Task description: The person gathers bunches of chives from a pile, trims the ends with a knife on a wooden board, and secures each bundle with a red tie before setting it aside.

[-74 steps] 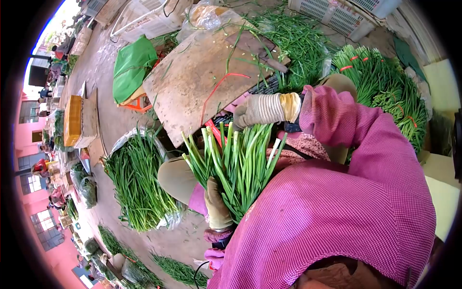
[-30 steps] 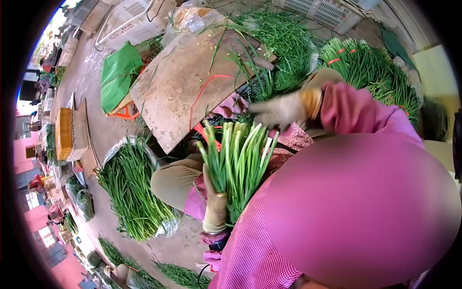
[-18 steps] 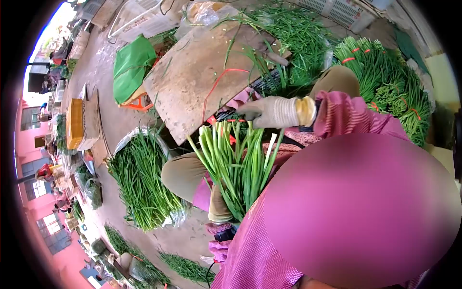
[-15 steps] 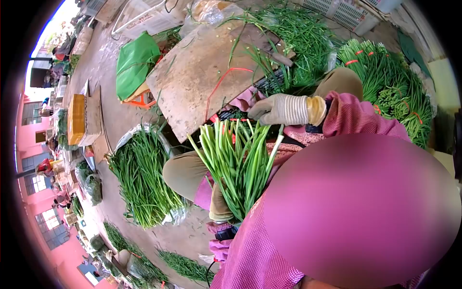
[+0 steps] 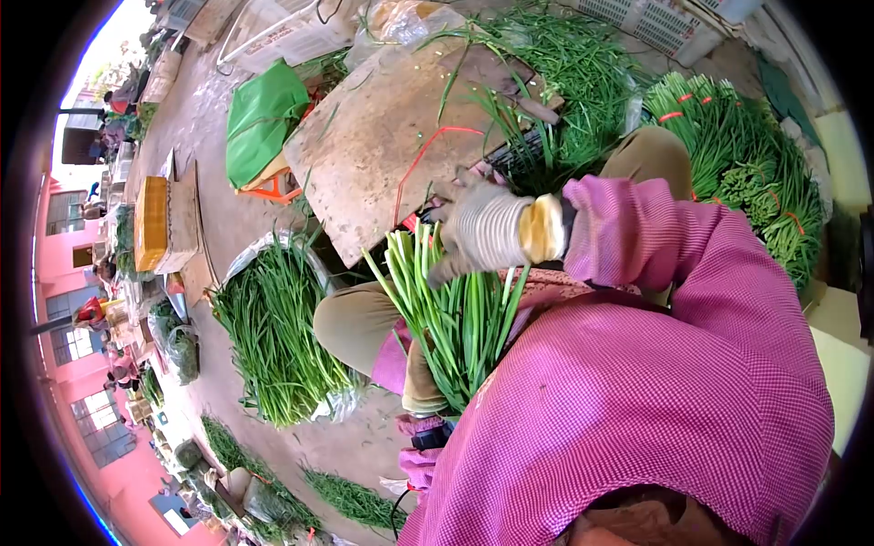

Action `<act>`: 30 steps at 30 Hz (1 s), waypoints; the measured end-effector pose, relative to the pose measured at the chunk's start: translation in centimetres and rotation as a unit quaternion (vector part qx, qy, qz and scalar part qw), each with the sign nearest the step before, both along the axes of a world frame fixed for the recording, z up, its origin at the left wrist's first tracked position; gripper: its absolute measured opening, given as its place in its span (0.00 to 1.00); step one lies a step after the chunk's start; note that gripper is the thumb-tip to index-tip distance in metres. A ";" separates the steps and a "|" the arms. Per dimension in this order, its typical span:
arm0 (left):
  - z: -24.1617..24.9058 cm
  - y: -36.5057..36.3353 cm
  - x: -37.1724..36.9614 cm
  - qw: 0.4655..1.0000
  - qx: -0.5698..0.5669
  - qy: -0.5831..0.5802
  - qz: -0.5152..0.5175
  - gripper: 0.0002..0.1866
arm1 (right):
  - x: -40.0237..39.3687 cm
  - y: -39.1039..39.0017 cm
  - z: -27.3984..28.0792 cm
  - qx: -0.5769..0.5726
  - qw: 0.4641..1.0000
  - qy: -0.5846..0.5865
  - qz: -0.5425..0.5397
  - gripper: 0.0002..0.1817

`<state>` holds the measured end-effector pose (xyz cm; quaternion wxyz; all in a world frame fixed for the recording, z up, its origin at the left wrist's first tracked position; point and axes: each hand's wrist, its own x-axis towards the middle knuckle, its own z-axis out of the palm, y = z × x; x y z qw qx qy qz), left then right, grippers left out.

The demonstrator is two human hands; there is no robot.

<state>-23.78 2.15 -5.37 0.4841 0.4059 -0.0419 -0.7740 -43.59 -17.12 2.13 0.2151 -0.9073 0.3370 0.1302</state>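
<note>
— What are we wearing on top?
— A pink-magenta shirt with a fine checked weave; its long sleeves are gathered at the wrist.
— And on our hands?
— Knitted work gloves. The right hand (image 5: 478,232) has a pale grey ribbed glove with a yellow cuff, blurred here. The left hand (image 5: 421,387) wears a duller, tan-stained glove, with a dark band at the wrist below it.
— Our legs?
— Olive-khaki trousers, and a pink patterned cloth across our lap.
</note>
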 end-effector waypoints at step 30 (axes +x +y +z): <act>0.7 -0.1 -0.7 0.999 -0.018 -0.031 0.022 0.23 | -0.9 -3.0 -4.9 0.152 0.969 -0.178 -0.075 0.27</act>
